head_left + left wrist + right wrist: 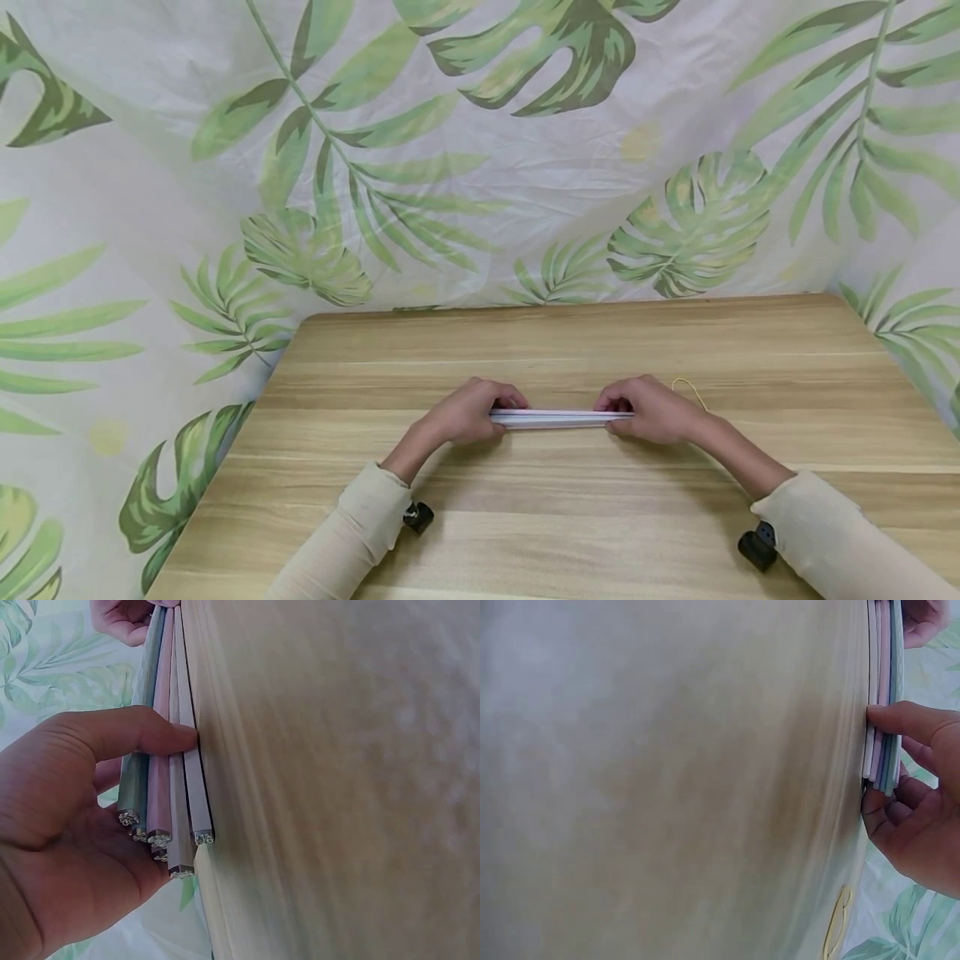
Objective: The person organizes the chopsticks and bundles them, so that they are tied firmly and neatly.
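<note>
A bundle of pastel chopsticks point(558, 419) lies crosswise between the two hands, close over the table. In the left wrist view, green, pink and whitish chopsticks point(158, 791) show glittery, uneven ends. The left hand point(472, 411) grips the bundle near its left end, thumb across the near side and fingers behind. At the other end the right hand point(658, 410) pinches it between thumb and fingers. From the right wrist view, the narrower tips point(881, 761) stick out slightly past the right thumb.
A yellow rubber band point(690, 387) lies on the wooden table point(570, 517), just behind the right wrist. Leaf-patterned cloth point(465, 208) hangs behind the table and at its sides. Small black cameras point(757, 547) are strapped under both sleeves.
</note>
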Available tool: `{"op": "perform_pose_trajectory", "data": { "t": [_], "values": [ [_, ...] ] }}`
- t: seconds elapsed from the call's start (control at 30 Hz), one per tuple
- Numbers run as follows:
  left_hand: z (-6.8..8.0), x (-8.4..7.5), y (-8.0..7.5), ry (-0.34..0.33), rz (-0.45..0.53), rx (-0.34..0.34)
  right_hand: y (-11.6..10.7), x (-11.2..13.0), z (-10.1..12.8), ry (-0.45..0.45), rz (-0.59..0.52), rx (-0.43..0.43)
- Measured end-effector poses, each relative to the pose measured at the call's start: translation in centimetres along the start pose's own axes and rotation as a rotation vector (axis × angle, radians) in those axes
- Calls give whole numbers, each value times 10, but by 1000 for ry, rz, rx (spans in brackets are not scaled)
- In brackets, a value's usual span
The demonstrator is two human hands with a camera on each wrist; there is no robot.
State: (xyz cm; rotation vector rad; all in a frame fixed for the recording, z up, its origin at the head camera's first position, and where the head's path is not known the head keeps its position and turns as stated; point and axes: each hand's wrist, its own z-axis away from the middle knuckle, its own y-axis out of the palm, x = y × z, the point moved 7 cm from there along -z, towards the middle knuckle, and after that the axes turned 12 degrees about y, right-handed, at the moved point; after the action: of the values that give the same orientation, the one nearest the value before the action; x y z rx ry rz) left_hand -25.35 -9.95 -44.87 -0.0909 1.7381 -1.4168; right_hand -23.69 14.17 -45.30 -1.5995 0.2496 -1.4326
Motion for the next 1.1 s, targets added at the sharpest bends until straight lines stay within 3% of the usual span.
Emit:
{"op": "perform_pose_trajectory", "data": {
  "t": [0.3, 0.77, 1.1],
  "values": [
    [0, -2, 0, -29, -37, 16, 3, 0, -2, 22, 21, 38],
    [-1, -4, 5, -45, -75, 63, 1, 5, 1, -1, 99, -14],
    [1, -6, 4, -42, -72, 45, 2, 7, 2, 9, 89, -2]
  ]
}}
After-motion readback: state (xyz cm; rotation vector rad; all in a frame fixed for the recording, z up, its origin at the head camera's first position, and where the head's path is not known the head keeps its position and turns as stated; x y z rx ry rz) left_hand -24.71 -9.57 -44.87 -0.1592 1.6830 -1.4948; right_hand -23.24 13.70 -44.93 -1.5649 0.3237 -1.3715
